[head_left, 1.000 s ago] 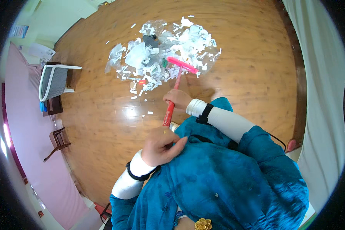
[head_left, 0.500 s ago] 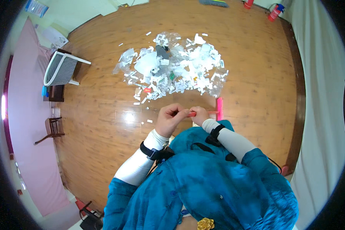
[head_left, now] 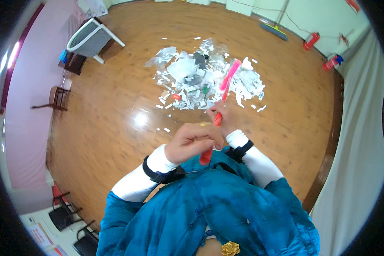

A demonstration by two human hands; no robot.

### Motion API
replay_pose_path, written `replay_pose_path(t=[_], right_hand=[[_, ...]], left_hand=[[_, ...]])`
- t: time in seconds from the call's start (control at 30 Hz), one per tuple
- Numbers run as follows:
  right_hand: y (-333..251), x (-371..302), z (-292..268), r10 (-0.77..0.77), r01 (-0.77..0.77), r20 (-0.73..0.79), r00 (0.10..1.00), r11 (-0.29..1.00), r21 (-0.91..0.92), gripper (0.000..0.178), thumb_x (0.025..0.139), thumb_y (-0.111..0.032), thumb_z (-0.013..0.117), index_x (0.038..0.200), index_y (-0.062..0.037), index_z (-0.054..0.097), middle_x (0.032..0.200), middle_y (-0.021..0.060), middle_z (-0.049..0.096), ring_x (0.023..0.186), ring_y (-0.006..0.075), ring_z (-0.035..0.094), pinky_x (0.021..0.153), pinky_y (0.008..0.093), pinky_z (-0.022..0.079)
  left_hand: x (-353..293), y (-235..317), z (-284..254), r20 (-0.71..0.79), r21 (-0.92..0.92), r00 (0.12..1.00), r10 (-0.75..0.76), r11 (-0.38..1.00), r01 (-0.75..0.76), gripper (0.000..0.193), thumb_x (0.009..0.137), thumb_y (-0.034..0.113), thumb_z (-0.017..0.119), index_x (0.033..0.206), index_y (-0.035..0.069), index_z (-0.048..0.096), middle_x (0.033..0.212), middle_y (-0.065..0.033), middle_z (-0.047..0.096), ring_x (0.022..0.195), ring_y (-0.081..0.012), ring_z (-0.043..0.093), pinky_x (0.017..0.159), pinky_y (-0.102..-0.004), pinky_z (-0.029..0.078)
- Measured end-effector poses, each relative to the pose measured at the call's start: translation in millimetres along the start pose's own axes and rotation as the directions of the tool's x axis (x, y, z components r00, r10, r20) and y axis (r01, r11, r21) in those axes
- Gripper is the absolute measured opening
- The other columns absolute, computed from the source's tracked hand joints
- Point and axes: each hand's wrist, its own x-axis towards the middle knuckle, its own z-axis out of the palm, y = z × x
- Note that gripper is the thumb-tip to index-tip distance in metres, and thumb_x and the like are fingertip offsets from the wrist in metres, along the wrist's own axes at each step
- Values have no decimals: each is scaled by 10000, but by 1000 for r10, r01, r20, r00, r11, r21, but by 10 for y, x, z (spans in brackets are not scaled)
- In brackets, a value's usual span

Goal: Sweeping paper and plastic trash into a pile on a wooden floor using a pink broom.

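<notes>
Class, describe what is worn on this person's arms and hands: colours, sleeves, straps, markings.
Loose teal sleeves cover the upper arms. Close-fitting white undersleeves run below them towards the wrists, where black straps are fastened, one on each arm. The hands are gloveless; the left shows a small yellow spot, too small to identify.

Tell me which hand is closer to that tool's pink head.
Right. The right hand grips the red handle partway along, between the left hand and the pink head. The left hand is farther back, at the handle's end nearest the body.
</notes>
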Motion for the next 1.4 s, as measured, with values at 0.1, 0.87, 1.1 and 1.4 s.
replay_pose_path(t=[0.1, 0.87, 1.1, 1.4], right_hand=[[-243, 22, 265, 45, -61, 183, 982, 995, 82, 85, 768, -67, 698, 818, -37, 636, 794, 125, 626, 794, 305, 614, 686, 373, 494], [-2993, 196, 2671, -432, 162, 609, 665, 880, 447, 577, 825, -270, 723, 1306, -31, 511, 1236, 194, 571, 1087, 296, 594, 903, 383, 487], [-3051, -86, 3392, -481, 236, 663, 573, 872, 429, 321, 850, -303, 659, 1028, -37, 630, 947, 170, 632, 903, 350, 577, 824, 425, 476], [-3120, 1, 3568, -354, 273, 734, 580, 933, 234, 264, 805, -308, 696, 955, -91, 677, 844, 149, 643, 804, 331, 613, 719, 405, 501]], left_hand=[[-266, -84, -264, -2, -155, 997, 72, 985, -72, 368, 851, 181, 430, 1005, -51, 670, 1132, -213, 631, 1173, -343, 524, 1056, -416, 334], [-3192, -861, -1919, -904, -347, 415, -102, 742, -574, 398, 757, -13, 390, 1079, -109, 604, 1057, -187, 636, 981, -255, 585, 906, -342, 450], [-3553, -1137, -1982, -928, -347, 331, -171, 721, -600, 357, 801, 12, 412, 1076, -110, 605, 1046, -174, 648, 1006, -265, 607, 931, -354, 466], [-3960, -2043, -2370, -843, -535, 382, -379, 670, -515, 459, 795, -34, 454, 1243, -78, 546, 1169, -144, 606, 1170, -238, 559, 953, -330, 478]])
